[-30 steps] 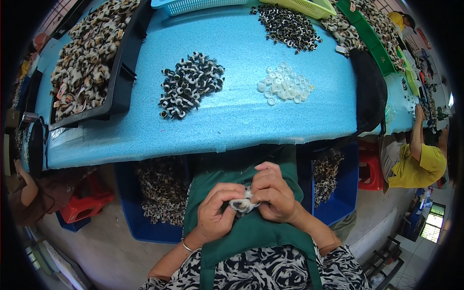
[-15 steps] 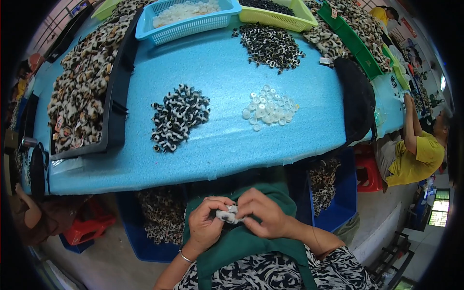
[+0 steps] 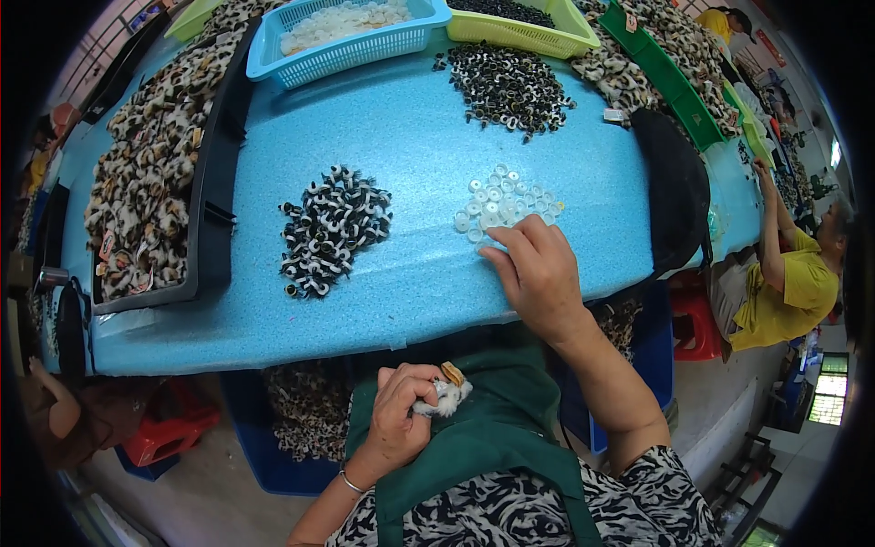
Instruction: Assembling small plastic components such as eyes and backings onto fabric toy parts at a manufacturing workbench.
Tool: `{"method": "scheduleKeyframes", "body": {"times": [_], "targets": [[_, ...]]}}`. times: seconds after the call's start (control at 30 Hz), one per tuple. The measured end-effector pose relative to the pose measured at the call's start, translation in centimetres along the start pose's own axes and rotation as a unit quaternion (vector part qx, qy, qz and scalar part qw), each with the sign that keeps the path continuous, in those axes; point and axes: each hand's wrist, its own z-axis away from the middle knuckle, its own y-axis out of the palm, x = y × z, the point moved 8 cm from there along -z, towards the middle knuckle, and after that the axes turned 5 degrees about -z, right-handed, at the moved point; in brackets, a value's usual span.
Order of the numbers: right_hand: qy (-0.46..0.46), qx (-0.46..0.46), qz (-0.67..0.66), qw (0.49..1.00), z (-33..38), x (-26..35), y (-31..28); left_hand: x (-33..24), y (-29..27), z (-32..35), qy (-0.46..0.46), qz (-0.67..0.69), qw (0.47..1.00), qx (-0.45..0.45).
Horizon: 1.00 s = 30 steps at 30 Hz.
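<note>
Over the apron on my lap, my left hand [image 3: 401, 408] is closed around a small furry plush piece [image 3: 448, 396], white and grey with a tan end that sticks up. My right hand [image 3: 538, 273] reaches over the table to the near edge of a loose pile of translucent plastic discs [image 3: 497, 202]. Its thumb and index finger are a little apart at the discs, and I see nothing held between them. Left of that pile lies a heap of small black-and-white curled pieces [image 3: 330, 232] with dark bristly ends.
A black tray [image 3: 211, 219] heaped with furry pieces stands at the left. Blue [image 3: 355, 56] and yellow-green [image 3: 570, 38] baskets sit at the back, by a heap of black-and-white parts [image 3: 510, 91]. A black cloth-like item [image 3: 673, 196] lies at right. Another person [image 3: 784, 283] works beyond it.
My right hand has left the furry piece and moved up and forward to the discs. My left hand still holds the piece, now turned so its tan end shows.
</note>
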Motion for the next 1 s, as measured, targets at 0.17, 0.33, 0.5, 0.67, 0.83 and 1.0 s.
{"method": "scheduleKeyframes", "body": {"times": [0.17,0.33,0.5,0.67,0.83,1.0], "targets": [[-0.019,0.023,-0.003,1.000,-0.2,0.6,0.9,-0.6,-0.6,0.2,0.064,-0.030,0.997,-0.025],[-0.011,0.025,-0.055,0.998,0.9,2.3,0.7,-1.1,-1.5,0.8,0.075,-0.022,0.996,-0.051],[0.040,0.098,-0.313,0.944,3.7,8.3,1.8,-1.6,-2.2,2.2,0.099,-0.027,0.993,-0.057],[0.225,0.151,-0.466,0.842,7.8,8.4,4.2,-1.2,-3.1,3.8,0.032,0.026,0.993,-0.111],[0.226,0.170,-0.505,0.816,8.6,9.0,4.3,-0.8,-2.8,4.5,0.003,0.145,0.982,-0.122],[0.202,0.203,-0.530,0.798,9.7,10.2,3.9,0.9,-2.7,5.1,-0.072,0.199,0.971,-0.112]]}}
